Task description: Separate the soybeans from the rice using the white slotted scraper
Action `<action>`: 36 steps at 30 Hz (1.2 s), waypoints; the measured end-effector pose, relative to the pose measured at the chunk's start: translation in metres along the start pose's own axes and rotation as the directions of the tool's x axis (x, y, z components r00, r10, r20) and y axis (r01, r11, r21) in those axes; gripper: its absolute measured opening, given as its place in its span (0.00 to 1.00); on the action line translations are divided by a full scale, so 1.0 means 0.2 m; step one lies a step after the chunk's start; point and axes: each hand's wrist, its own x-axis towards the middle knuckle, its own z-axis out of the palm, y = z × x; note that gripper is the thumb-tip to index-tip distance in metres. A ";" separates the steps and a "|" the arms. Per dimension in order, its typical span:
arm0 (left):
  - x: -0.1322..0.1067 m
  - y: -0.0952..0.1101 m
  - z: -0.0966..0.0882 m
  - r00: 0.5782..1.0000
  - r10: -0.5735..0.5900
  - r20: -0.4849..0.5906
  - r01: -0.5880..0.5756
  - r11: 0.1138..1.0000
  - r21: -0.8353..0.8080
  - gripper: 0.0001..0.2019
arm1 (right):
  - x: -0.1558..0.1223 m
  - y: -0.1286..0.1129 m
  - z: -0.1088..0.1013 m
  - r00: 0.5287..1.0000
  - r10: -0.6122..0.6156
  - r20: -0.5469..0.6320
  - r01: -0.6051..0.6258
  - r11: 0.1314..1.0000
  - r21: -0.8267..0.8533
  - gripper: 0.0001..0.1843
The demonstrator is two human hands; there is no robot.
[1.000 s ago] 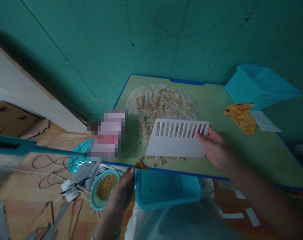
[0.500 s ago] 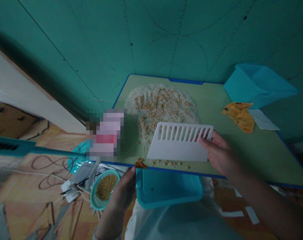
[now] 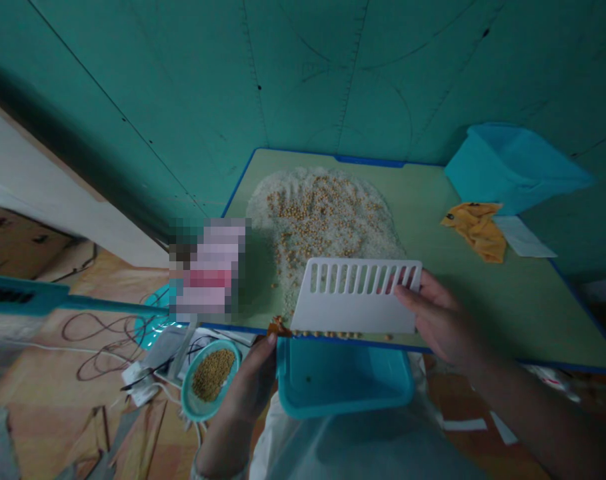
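My right hand (image 3: 443,317) is closed on the right end of a white slotted scraper (image 3: 355,313). The scraper's lower edge stands near the table's front edge, with a row of yellow beans (image 3: 327,334) along it. Behind it spreads a heap of white grains mixed with beans (image 3: 327,207). My left hand (image 3: 255,377) grips the left side of a teal bin (image 3: 345,407), held just below the table edge; most of its fingers are hidden. Its thumb is by a small brown-orange piece (image 3: 279,329) on the edge. One dark speck shows inside the bin.
On the green table (image 3: 523,313) are a blue fabric box (image 3: 513,173), a yellow cloth (image 3: 480,230) and a white sheet (image 3: 527,237). A pixelated pink item (image 3: 213,267) is at its left edge. Lower left sits a bowl of beans (image 3: 213,377), near cables and a teal handle (image 3: 113,303).
The scraper has come down toward me, pushing the beans up to the table's front edge. The bin and my left hand have shifted slightly right.
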 end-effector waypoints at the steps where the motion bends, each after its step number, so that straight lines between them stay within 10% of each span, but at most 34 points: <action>1: 0.00 0.00 0.00 1.000 0.001 0.016 -0.001 1.000 0.001 0.11 | -0.01 0.00 0.00 1.000 -0.001 -0.001 0.001 1.000 -0.003 0.09; 17: 0.02 -0.01 0.01 0.981 -0.144 0.127 0.146 0.989 -0.005 0.20 | -0.07 -0.03 -0.06 0.993 -0.085 -0.082 0.084 0.996 -0.019 0.11; 27: 0.05 -0.02 0.06 0.978 -0.183 0.099 0.183 0.983 0.015 0.17 | -0.21 -0.12 -0.42 0.748 -0.204 -0.632 0.198 0.977 -0.082 0.17; 36: 0.03 -0.02 0.09 0.991 -0.129 0.021 0.128 0.991 0.041 0.19 | -0.39 0.00 -0.31 0.812 0.036 -0.583 -0.024 0.999 0.028 0.18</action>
